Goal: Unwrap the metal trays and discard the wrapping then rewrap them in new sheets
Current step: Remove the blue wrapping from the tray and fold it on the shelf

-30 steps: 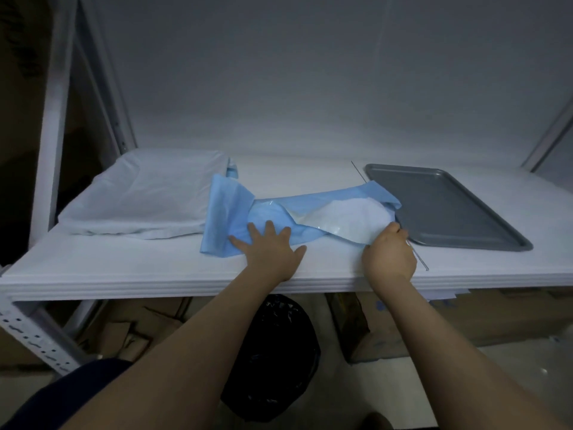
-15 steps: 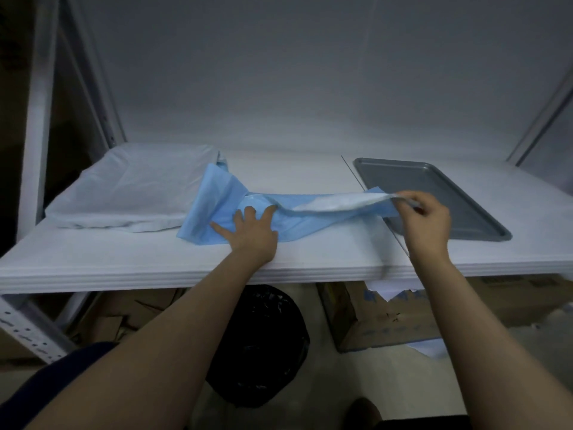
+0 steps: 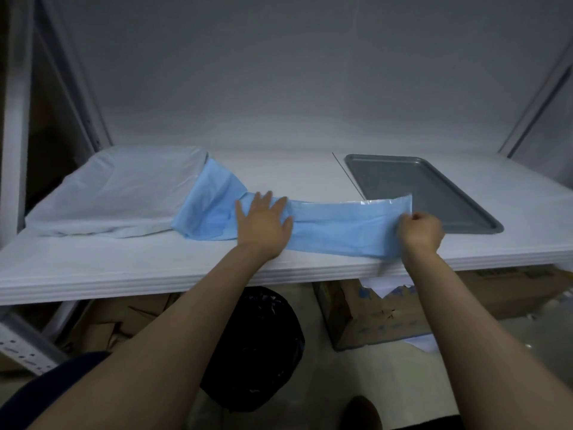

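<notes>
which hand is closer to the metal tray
Right. The right hand grips the end of the blue sheet just beside the near left edge of the metal tray. The left hand presses flat on the sheet farther left, well apart from the tray.

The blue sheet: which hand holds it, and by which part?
The right hand grips the blue sheet at its right end, fingers curled on the edge. The left hand only presses flat on it, left of its middle.
</notes>
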